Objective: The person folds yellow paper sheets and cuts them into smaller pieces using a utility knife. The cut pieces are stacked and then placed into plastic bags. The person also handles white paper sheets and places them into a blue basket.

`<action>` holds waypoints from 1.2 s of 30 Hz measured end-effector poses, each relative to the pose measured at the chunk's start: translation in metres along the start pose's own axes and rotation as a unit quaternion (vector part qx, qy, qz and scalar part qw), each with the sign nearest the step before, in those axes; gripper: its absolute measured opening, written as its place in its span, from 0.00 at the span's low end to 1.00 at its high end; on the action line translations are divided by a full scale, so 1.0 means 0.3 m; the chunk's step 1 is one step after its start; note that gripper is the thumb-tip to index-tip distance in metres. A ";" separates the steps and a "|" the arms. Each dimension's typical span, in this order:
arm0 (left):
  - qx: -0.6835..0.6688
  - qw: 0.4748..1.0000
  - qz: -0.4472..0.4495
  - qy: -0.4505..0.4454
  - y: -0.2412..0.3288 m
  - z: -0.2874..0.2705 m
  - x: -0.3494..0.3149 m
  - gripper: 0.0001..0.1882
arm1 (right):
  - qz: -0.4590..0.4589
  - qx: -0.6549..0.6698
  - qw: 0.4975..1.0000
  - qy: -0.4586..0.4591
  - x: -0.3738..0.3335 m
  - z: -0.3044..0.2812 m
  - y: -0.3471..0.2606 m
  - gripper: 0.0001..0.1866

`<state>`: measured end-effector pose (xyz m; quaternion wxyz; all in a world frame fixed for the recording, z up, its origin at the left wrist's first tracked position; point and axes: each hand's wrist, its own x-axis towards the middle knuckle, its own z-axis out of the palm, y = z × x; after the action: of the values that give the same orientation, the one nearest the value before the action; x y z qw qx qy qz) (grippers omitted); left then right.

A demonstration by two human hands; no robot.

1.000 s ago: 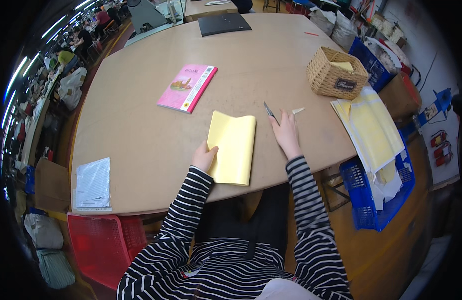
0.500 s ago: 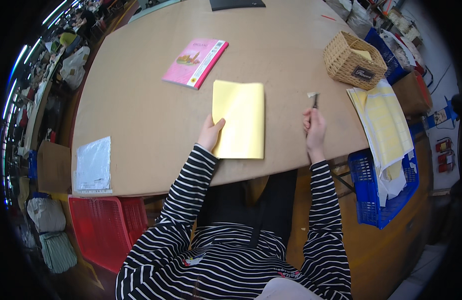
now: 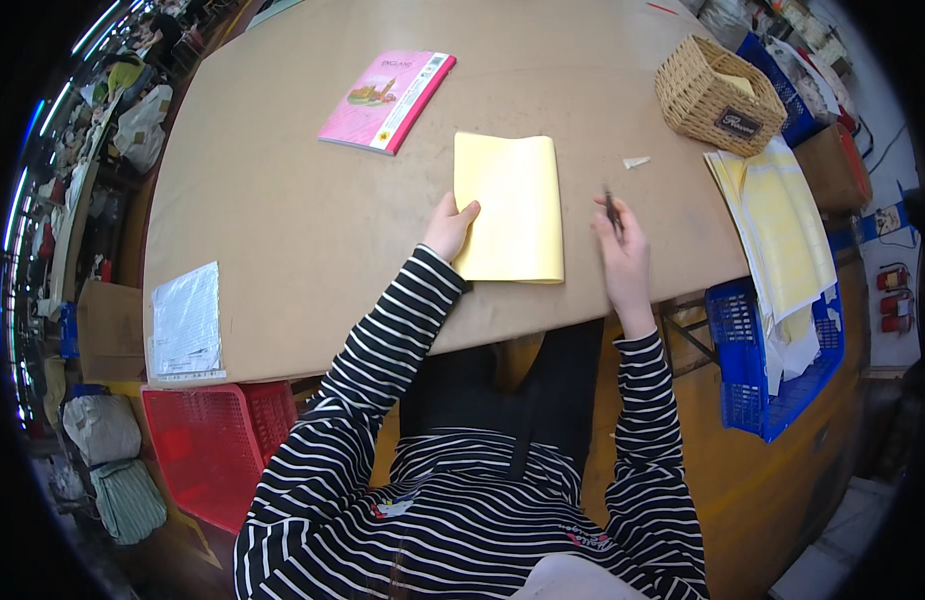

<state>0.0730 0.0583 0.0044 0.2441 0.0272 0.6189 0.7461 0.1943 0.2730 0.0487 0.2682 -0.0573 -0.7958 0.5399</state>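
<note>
Head view: yellow sheet (image 3: 513, 212) on tan table (image 3: 283, 210), brown floor (image 3: 753, 490).

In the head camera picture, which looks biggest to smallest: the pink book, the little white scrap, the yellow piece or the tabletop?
1. tabletop
2. yellow piece
3. pink book
4. white scrap

That's only how big they look here.

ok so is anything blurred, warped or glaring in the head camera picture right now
Head view: the dark tool in the right hand looks smeared toward its tip; head view again: the table edges bow, the corners go black, and tube lights glare at upper left.
</note>
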 end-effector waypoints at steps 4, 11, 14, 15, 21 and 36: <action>-0.002 0.995 0.080 -0.065 0.055 0.023 -0.036 0.22 | 0.197 0.031 0.980 -0.002 -0.010 0.057 -0.049 0.19; 0.086 0.955 0.275 -0.068 0.102 0.049 -0.162 0.19 | 0.113 0.085 0.985 -0.097 -0.055 -0.036 -0.078 0.17; -0.015 0.950 0.269 -0.157 0.023 0.029 -0.135 0.18 | -0.051 -0.053 0.995 -0.065 -0.081 -0.028 -0.057 0.13; -0.057 0.939 0.264 -0.212 -0.005 0.024 -0.120 0.18 | -0.015 -0.052 0.996 -0.075 -0.086 -0.023 -0.050 0.12; 0.091 0.963 0.236 -0.098 -0.057 0.036 -0.112 0.19 | 0.182 0.073 0.979 -0.056 -0.106 -0.022 -0.041 0.05; 0.403 0.900 0.144 0.084 -0.052 0.019 -0.030 0.16 | -0.140 -0.308 0.933 -0.126 -0.177 0.029 -0.052 0.08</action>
<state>0.0879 0.0618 -0.0065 0.0495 0.1495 0.8743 0.4591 0.2382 0.2393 0.0408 0.2075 0.0435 -0.9502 0.2285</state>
